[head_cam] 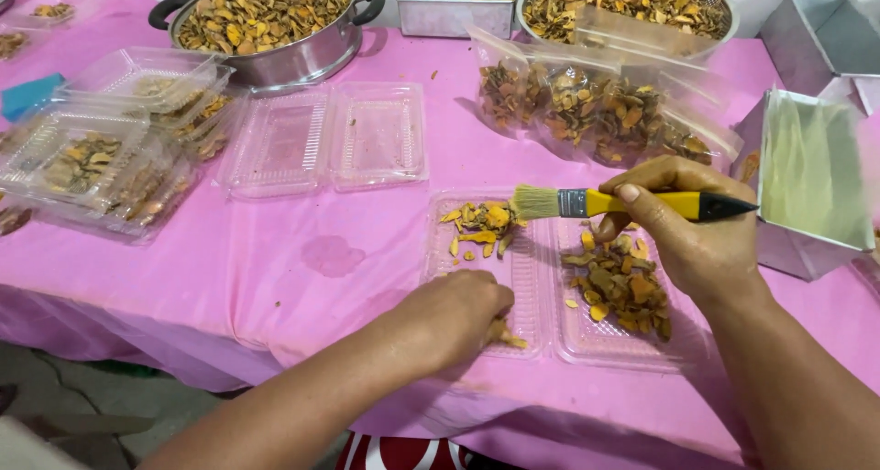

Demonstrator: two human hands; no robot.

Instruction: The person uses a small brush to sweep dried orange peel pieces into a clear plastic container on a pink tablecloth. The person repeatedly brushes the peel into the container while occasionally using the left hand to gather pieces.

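Right hand (683,241), centre right: grip closed around brush (632,203) | Left hand (458,310), lower centre: grip pinched on chips (506,335) in open clamshell (532,278) on pink counter (302,259) | Risk: bristles may flick loose chips off the shallow tray.

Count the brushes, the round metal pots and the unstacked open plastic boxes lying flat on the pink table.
Brush: 1
Round metal pots: 2
Open plastic boxes: 2
Total: 5
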